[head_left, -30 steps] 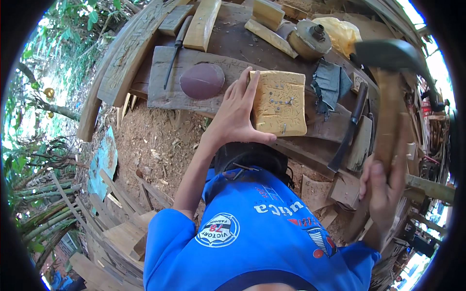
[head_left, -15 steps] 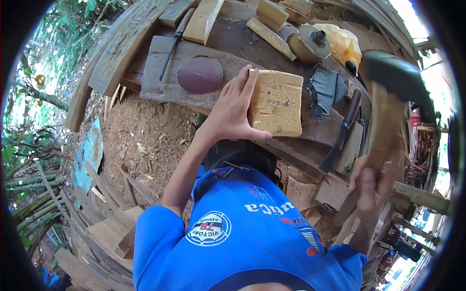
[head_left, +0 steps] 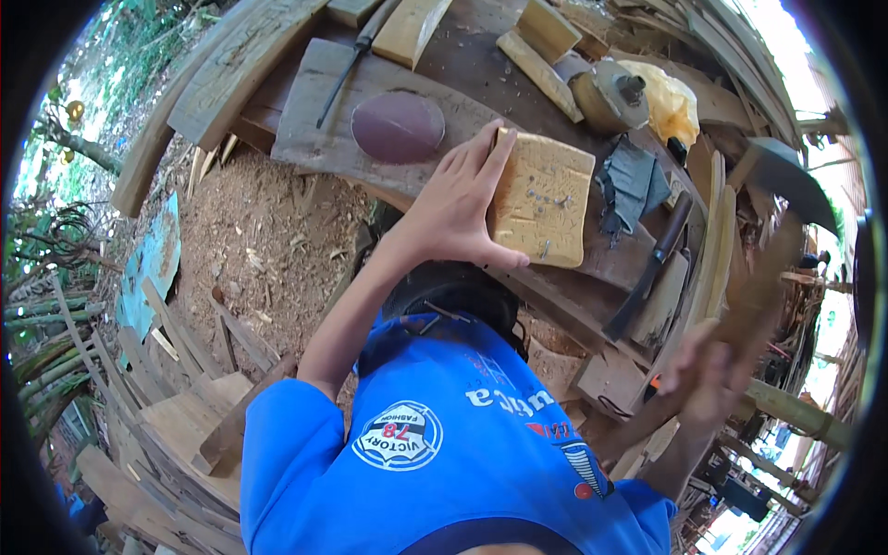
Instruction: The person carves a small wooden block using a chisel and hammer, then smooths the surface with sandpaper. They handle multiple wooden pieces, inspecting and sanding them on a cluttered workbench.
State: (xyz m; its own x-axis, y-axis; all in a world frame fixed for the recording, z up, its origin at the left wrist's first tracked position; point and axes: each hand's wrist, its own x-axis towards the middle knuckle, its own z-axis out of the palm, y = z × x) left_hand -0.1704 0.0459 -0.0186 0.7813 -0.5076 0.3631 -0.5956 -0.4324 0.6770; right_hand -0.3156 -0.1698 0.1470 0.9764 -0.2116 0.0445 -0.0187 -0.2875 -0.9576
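Observation:
My left hand (head_left: 462, 199) grips the left side of a squarish yellow wooden block (head_left: 546, 180) that has scratched marks and several nails in its face. My right hand (head_left: 712, 365) holds the long wooden handle of a tool with a broad dark metal head (head_left: 786, 180), raised at the right and blurred. A maroon oval disc (head_left: 398, 127) lies on the grey board left of the block. To the block's right are a crumpled grey-blue cloth (head_left: 629, 185) and a long dark-handled blade (head_left: 638, 287).
A thin handled tool (head_left: 342, 79), wooden offcuts (head_left: 402, 28), a metal canister (head_left: 601, 100) and a yellowish plastic bag (head_left: 671, 106) lie on the bench. Long planks (head_left: 222, 83) extend at the upper left. A pale blue sheet (head_left: 143, 264) and scrap wood lie on the shaving-strewn ground.
The view has shifted, so the bench's left part sits higher in the picture. The tool head in my right hand has swung lower and rightward. My left hand still holds the block.

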